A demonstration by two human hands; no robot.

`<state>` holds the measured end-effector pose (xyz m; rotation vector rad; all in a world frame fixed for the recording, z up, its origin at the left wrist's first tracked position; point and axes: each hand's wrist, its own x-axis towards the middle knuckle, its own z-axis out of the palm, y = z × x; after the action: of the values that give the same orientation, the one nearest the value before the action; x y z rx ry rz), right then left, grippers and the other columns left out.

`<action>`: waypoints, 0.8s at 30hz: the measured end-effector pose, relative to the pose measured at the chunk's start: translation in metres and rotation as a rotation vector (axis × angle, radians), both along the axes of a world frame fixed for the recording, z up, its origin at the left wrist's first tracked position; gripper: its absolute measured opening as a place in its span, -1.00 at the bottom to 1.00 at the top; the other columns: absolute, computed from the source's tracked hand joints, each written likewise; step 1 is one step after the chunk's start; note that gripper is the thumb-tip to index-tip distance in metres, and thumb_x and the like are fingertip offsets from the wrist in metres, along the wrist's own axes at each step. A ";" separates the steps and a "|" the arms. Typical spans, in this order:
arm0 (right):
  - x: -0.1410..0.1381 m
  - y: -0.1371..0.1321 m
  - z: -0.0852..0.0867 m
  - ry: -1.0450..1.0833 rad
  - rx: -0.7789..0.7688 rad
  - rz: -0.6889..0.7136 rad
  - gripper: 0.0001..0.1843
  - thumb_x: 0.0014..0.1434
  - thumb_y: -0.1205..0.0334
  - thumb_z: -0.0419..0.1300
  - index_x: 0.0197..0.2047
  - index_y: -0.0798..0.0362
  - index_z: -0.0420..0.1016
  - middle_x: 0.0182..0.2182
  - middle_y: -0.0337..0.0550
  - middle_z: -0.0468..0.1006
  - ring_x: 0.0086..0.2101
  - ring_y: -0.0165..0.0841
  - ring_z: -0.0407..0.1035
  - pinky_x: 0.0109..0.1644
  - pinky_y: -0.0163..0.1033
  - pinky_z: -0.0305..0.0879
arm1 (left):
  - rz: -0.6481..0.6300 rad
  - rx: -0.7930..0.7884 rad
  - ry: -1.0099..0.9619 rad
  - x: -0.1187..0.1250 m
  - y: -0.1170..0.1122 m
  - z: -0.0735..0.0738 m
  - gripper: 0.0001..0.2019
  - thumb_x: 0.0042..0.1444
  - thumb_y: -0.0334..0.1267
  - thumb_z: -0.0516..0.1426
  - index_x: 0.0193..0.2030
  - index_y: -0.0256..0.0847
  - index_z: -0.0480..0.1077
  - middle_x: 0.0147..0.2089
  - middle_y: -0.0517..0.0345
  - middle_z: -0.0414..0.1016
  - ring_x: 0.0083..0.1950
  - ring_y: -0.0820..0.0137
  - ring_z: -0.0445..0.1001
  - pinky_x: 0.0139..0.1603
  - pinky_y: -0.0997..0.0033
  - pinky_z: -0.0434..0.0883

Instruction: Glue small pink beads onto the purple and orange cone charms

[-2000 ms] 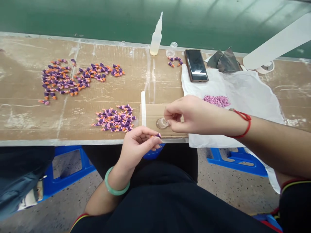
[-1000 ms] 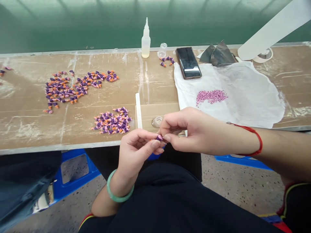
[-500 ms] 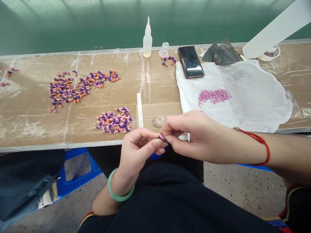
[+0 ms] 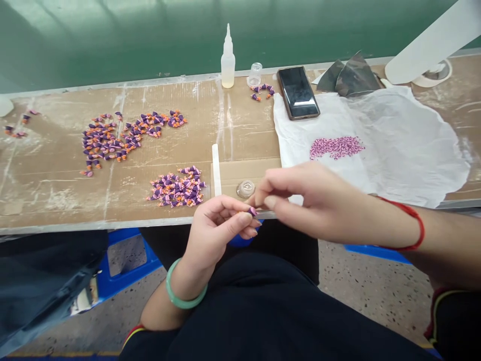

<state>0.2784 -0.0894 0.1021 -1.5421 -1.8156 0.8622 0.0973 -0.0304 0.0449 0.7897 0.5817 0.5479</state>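
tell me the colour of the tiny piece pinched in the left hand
Purple with pink; the head view shows the piece in the left hand.

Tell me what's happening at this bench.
A seated person works at the near edge of the table. The left hand pinches a small purple piece, while the right hand is pinched close beside it; whether it holds anything is unclear. On the table lie piles of purple-orange pieces, pink beads on a white sheet, and a squeeze bottle.
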 end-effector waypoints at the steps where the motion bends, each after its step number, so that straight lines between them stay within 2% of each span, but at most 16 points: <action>1: 0.004 0.000 0.000 0.011 -0.006 -0.053 -0.83 0.18 0.40 0.06 -0.35 0.06 0.45 -0.49 -0.27 0.54 -0.52 -0.49 0.36 -0.46 -0.38 0.21 | -0.004 0.000 0.020 0.000 0.000 0.001 -0.79 -0.07 -0.21 0.46 -0.38 -0.22 0.57 -0.50 0.20 0.64 -0.53 0.49 0.58 -0.51 0.68 0.52; 4: 0.017 -0.002 -0.004 0.066 -0.054 -0.185 -0.81 0.20 0.34 0.07 -0.33 0.04 0.52 -0.35 -0.19 0.65 -0.33 -0.37 0.52 -0.29 -0.31 0.38 | -0.037 0.058 0.093 -0.002 0.006 0.001 -0.78 -0.04 -0.19 0.44 -0.38 -0.24 0.54 -0.50 0.17 0.63 -0.54 0.49 0.56 -0.53 0.66 0.49; 6: 0.025 -0.004 -0.009 0.082 -0.100 -0.219 -0.80 0.21 0.25 0.10 -0.33 0.02 0.56 -0.31 -0.16 0.67 -0.26 -0.30 0.56 -0.22 -0.24 0.44 | -0.118 0.163 0.186 -0.007 0.017 0.000 -0.80 0.00 -0.20 0.39 -0.38 -0.26 0.52 -0.52 0.15 0.61 -0.59 0.50 0.50 -0.58 0.64 0.43; 9: 0.039 -0.009 -0.019 0.073 -0.148 -0.298 -0.71 0.22 0.06 0.11 -0.33 -0.02 0.61 -0.32 -0.14 0.68 -0.26 -0.23 0.57 -0.21 -0.14 0.49 | -0.214 0.441 0.425 -0.021 0.042 0.002 -0.86 0.03 -0.25 0.31 -0.38 -0.27 0.50 -0.58 0.17 0.54 -0.61 0.50 0.43 -0.59 0.60 0.34; 12: 0.052 -0.014 -0.027 0.056 -0.201 -0.404 -0.63 0.18 -0.11 0.12 -0.36 -0.05 0.62 -0.30 -0.11 0.69 -0.23 -0.14 0.59 -0.18 -0.02 0.52 | -0.231 0.720 0.688 -0.036 0.073 0.007 -0.86 0.05 -0.23 0.27 -0.33 -0.28 0.53 -0.57 0.17 0.51 -0.56 0.46 0.43 -0.54 0.54 0.32; 15: 0.062 -0.019 -0.034 0.073 -0.232 -0.502 -0.60 0.14 -0.19 0.14 -0.36 -0.07 0.61 -0.28 -0.10 0.69 -0.20 -0.07 0.59 -0.15 0.07 0.54 | -0.189 0.932 0.904 -0.048 0.111 0.011 -0.77 0.08 -0.13 0.26 -0.24 -0.26 0.57 -0.51 0.15 0.55 -0.50 0.39 0.45 -0.47 0.46 0.35; 17: 0.068 -0.022 -0.039 0.099 -0.229 -0.554 -0.60 0.13 -0.21 0.16 -0.35 -0.09 0.61 -0.26 -0.11 0.69 -0.18 -0.06 0.59 -0.14 0.08 0.55 | -0.029 1.091 1.021 -0.052 0.145 0.006 -0.78 0.11 -0.16 0.22 -0.21 -0.25 0.58 -0.44 0.12 0.58 -0.44 0.36 0.46 -0.39 0.41 0.39; 19: 0.072 -0.025 -0.044 0.104 -0.227 -0.587 -0.60 0.12 -0.23 0.16 -0.33 -0.11 0.62 -0.24 -0.12 0.68 -0.17 -0.05 0.59 -0.13 0.11 0.55 | 0.166 1.272 1.094 -0.054 0.184 -0.004 -0.82 0.10 -0.29 0.17 -0.21 -0.25 0.58 -0.29 0.06 0.61 -0.29 0.30 0.50 -0.19 0.33 0.44; 20: 0.074 -0.027 -0.047 0.100 -0.230 -0.601 -0.60 0.12 -0.24 0.16 -0.32 -0.12 0.62 -0.23 -0.12 0.68 -0.17 -0.04 0.58 -0.11 0.14 0.55 | 0.191 1.367 1.131 -0.054 0.203 -0.010 -0.81 0.08 -0.36 0.14 -0.23 -0.25 0.59 -0.27 0.04 0.60 -0.24 0.27 0.50 -0.12 0.27 0.45; 22: 0.077 -0.030 -0.052 0.097 -0.238 -0.626 -0.57 0.10 -0.27 0.16 -0.32 -0.13 0.62 -0.23 -0.12 0.68 -0.16 -0.03 0.58 -0.07 0.20 0.53 | 0.132 1.559 1.123 -0.054 0.236 -0.022 -0.77 0.05 -0.42 0.12 -0.20 -0.24 0.59 -0.13 -0.02 0.58 -0.04 0.19 0.49 0.09 0.16 0.40; 24: 0.080 -0.034 -0.055 0.109 -0.242 -0.645 -0.56 0.09 -0.29 0.16 -0.31 -0.13 0.63 -0.23 -0.11 0.68 -0.15 -0.02 0.57 -0.05 0.22 0.52 | 0.025 1.699 1.120 -0.053 0.258 -0.030 -0.75 0.05 -0.41 0.12 -0.18 -0.22 0.59 -0.05 -0.05 0.55 0.05 0.14 0.45 0.17 0.09 0.35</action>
<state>0.3580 -0.1236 0.0470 -2.0193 -1.0474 0.8346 0.0441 0.2278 0.0146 2.7964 1.1008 0.5066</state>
